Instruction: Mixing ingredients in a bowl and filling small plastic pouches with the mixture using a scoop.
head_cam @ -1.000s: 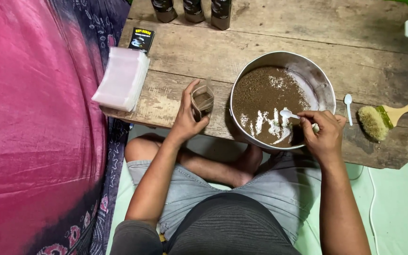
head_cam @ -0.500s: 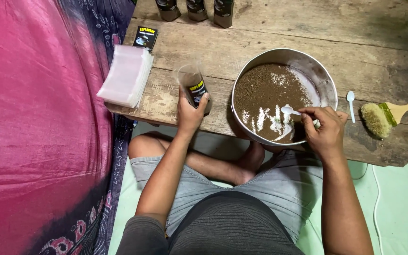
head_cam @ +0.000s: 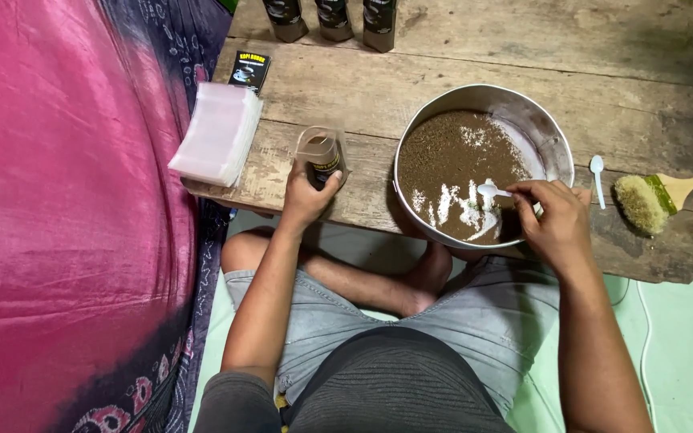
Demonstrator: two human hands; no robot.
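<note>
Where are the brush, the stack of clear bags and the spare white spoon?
brush (head_cam: 639, 204), head view, on its bristles.
stack of clear bags (head_cam: 216, 135), head view, top bag's middle.
spare white spoon (head_cam: 597, 165), head view, on its bowl.

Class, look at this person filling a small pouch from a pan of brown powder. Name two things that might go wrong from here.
1. The pan juts past the front edge of the wooden table above the lap; pressing with the white spoon in the right hand might tip it.
2. The left hand holds the open clear pouch well apart from the pan, so powder carried across may spill on the boards.
</note>
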